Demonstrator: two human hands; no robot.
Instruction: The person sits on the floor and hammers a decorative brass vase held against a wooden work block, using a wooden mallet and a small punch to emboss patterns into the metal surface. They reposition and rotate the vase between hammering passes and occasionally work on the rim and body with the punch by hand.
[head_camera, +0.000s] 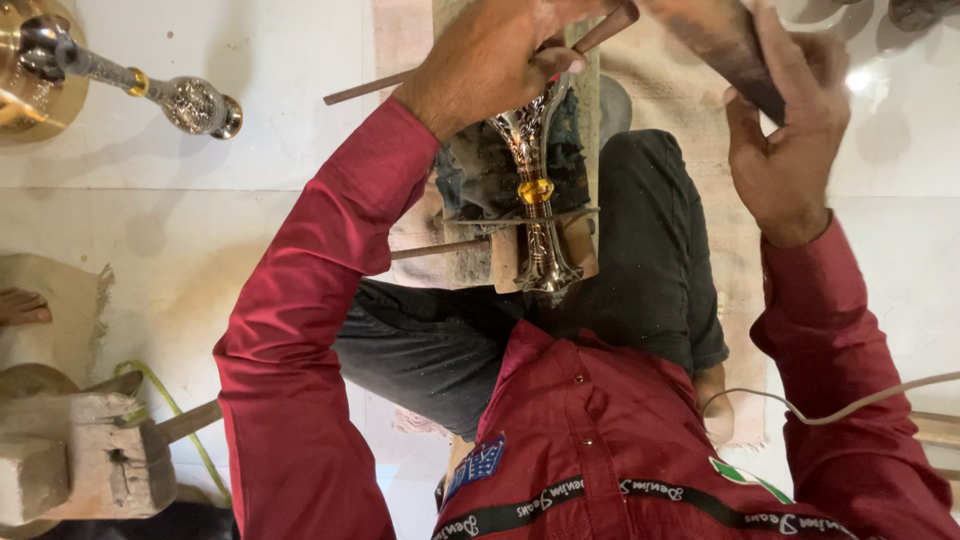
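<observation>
A person in a dark red long-sleeved shirt and dark trousers sits on a pale glossy tiled floor (300, 170), seen from the head camera looking down over the chest and lap. The left hand (495, 60) is closed around a thin, dark metal rod (365, 88) that runs out to the side, the grip pressed together on the rod with its far end slanting up toward the top edge. The tip area of the rod meets an ornate, engraved silver-coloured metal stem with an amber-yellow band (537, 190), which lies lengthwise on a worn wooden block (505, 262) wedged between the person's legs, its flared foot pointing toward the body. The right hand (785, 140) is wrapped around a dark, flat wooden mallet (725, 45) held above and beside the stem, fingers curled, thumb along the handle.

At the upper edge on the left side, a second engraved silver stem with a brass collar (165, 90) rests against a round brass vessel (30, 70). Lower down lies a rough wooden block with a stick handle (95, 460), and a bare foot (22, 306) of another person rests on a piece of cloth. A pale cable (850, 405) crosses the right sleeve.
</observation>
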